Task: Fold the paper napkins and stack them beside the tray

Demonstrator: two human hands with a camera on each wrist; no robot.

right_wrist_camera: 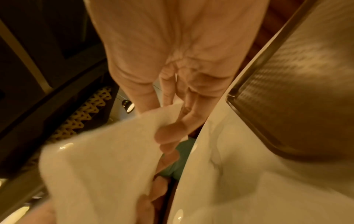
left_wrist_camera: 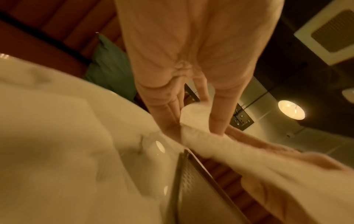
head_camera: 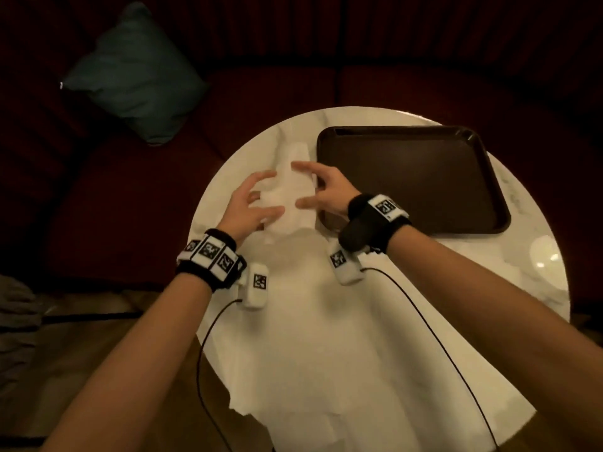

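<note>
I hold a white folded paper napkin (head_camera: 287, 203) between both hands, just above the table and left of the brown tray (head_camera: 411, 177). My left hand (head_camera: 257, 203) pinches its left end between thumb and fingers, as the left wrist view shows for the hand (left_wrist_camera: 191, 116) and napkin (left_wrist_camera: 229, 153). My right hand (head_camera: 315, 189) pinches the opposite end; in the right wrist view its fingers (right_wrist_camera: 172, 121) curl over the napkin's edge (right_wrist_camera: 107, 159). More white napkin paper (head_camera: 297, 151) lies under the hands along the tray's left side; its layers are hard to tell apart.
Large unfolded white napkins (head_camera: 310, 347) cover the near half of the round white table (head_camera: 528, 256) and hang over its front edge. The tray holds nothing. A dark red sofa (head_camera: 130, 197) with a teal cushion (head_camera: 130, 73) stands behind and left of the table.
</note>
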